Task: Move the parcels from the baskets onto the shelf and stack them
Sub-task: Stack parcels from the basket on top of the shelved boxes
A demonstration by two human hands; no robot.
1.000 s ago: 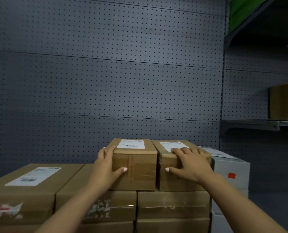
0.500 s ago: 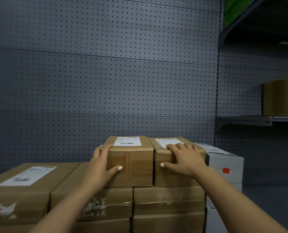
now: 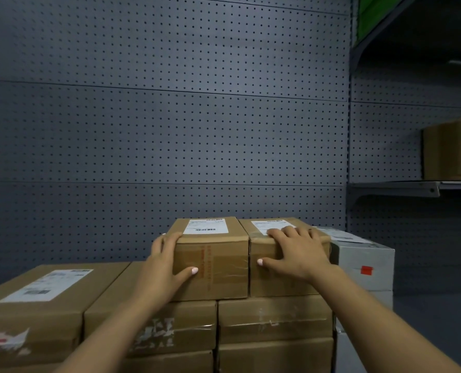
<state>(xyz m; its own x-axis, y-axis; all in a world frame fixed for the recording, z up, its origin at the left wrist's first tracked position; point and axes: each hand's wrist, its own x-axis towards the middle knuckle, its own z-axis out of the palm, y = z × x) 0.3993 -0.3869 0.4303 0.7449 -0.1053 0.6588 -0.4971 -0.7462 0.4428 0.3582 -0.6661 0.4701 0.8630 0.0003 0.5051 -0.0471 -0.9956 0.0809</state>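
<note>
Two brown cardboard parcels with white labels sit side by side on top of the stack. My left hand [image 3: 164,267] clasps the left top parcel [image 3: 218,267], with the fingers around its left side and the thumb on its front face. My right hand [image 3: 298,251] lies over the front top edge of the right top parcel [image 3: 275,284], fingers spread on its top and thumb on its front. The two parcels touch each other. Both rest on lower brown parcels [image 3: 275,319]. No basket is in view.
A long brown parcel [image 3: 35,305] lies lower at the left. A white box with a red sticker [image 3: 363,262] stands just right of the stack. The grey pegboard wall [image 3: 170,130] is behind. A side shelf [image 3: 396,188] at the right carries another brown box [image 3: 449,152].
Both hands stay on the two top parcels in the same hold. Only the view has shifted slightly.
</note>
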